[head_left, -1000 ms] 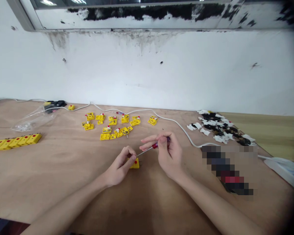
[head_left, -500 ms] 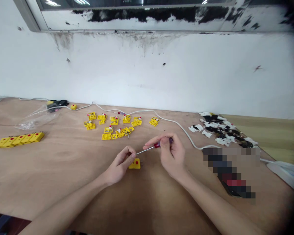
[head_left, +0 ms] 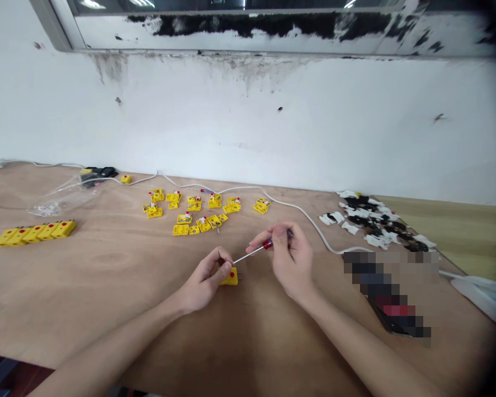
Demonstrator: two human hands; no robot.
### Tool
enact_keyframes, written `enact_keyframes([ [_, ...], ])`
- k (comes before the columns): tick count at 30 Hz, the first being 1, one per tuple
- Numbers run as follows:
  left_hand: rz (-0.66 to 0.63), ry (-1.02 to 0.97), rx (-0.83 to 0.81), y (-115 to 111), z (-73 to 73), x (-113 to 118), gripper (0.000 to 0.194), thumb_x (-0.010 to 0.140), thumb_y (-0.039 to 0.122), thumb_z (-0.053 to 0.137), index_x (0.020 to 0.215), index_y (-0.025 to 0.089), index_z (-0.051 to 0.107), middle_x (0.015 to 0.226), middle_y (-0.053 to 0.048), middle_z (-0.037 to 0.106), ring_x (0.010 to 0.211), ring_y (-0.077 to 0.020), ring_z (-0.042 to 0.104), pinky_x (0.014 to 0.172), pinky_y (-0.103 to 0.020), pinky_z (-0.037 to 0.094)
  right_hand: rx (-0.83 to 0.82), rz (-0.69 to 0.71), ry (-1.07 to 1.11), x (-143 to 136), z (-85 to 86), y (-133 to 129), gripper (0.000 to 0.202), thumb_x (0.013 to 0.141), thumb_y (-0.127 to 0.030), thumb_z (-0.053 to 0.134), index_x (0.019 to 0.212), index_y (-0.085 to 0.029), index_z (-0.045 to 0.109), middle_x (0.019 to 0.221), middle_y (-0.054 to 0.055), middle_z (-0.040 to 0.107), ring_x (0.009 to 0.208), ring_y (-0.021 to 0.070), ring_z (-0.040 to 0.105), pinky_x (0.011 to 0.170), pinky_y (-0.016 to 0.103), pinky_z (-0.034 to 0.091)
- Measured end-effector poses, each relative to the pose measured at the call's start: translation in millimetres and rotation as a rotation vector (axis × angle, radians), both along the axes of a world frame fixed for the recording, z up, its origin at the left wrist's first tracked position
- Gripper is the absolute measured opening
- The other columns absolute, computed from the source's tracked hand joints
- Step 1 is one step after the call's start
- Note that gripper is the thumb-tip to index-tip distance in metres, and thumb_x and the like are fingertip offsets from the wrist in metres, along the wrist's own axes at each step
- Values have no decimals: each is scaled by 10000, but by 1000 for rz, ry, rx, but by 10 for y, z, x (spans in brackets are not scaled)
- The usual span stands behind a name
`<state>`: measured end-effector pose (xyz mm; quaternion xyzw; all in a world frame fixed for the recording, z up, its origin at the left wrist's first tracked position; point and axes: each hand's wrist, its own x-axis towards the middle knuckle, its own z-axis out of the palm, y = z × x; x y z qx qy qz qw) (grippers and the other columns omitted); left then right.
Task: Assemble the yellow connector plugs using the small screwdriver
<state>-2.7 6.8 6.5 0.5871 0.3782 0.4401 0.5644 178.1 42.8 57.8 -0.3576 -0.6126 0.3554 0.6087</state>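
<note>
My right hand [head_left: 293, 259] is closed around the dark red handle of a screwdriver [head_left: 248, 255], its thin metal shaft slanting down to the left. At the tip, my left hand [head_left: 209, 278] pinches thumb and finger together; whatever small thing lies between them is too small to make out. Just below those fingertips a yellow plug housing [head_left: 230, 277] with a red dot rests on the table, partly hidden by the left hand. Thin metal pins stick out of its right side.
Several opened yellow housings [head_left: 181, 230] with red and white parts lie farther back. At left stands a row of yellow housings [head_left: 35, 233] near a clear plastic bag [head_left: 52, 207]. A white cable [head_left: 301, 209] crosses the table. Black and white pieces [head_left: 380, 220] lie right, behind a pixelated dark object [head_left: 384, 298].
The view has shifted slightly. The screwdriver tip and left fingertips stay together above the yellow housing, and both hands keep their grips.
</note>
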Motion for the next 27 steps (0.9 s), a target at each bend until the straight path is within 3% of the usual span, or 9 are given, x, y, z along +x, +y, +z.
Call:
enact_keyframes([
  [6,23,37,-10,8,16,5,397,954,578,523,880,192,468,829,3,437,750,-137,386,693,-249,361,55,252,-179,111,102,-75,322,1065,-439,359,1190,-236,575,979,60,719,847,182,722,780,358,593],
  [8,36,45,-12,14,15,-3,399,951,578,528,872,191,466,826,4,436,758,-139,388,698,-250,363,39,295,-215,131,129,-77,308,1062,-390,396,1290,-252,552,985,54,702,873,179,716,824,365,603],
  [13,45,19,-37,36,10,-9,356,957,529,545,879,187,482,820,16,431,756,-133,380,695,-242,355,65,277,-82,127,96,-40,197,1002,-289,564,1198,-276,582,1010,46,717,838,183,740,717,340,657],
  [18,61,4,-76,39,-26,13,336,939,504,577,861,183,512,834,5,474,787,-146,435,726,-251,376,52,318,-207,165,62,-33,362,993,-281,573,1355,-274,554,1247,109,665,973,216,726,812,389,657],
  [22,66,60,-35,74,-95,-17,287,959,470,550,921,187,586,905,-26,548,873,-178,494,800,-283,406,52,304,-195,201,72,-19,352,985,-281,589,1336,-274,576,1184,94,688,926,203,732,815,382,653],
  [25,181,111,48,104,-9,-86,271,971,451,521,1030,207,624,979,-46,589,920,-199,511,840,-317,418,53,296,-197,206,67,-8,348,981,-279,596,1328,-282,583,1150,87,695,898,200,735,800,372,651],
  [27,307,174,195,54,171,-122,259,949,456,557,995,213,634,929,-49,602,879,-203,517,827,-338,423,53,299,-205,197,46,-5,352,983,-268,591,1334,-292,576,1150,81,691,897,194,735,802,360,644],
])
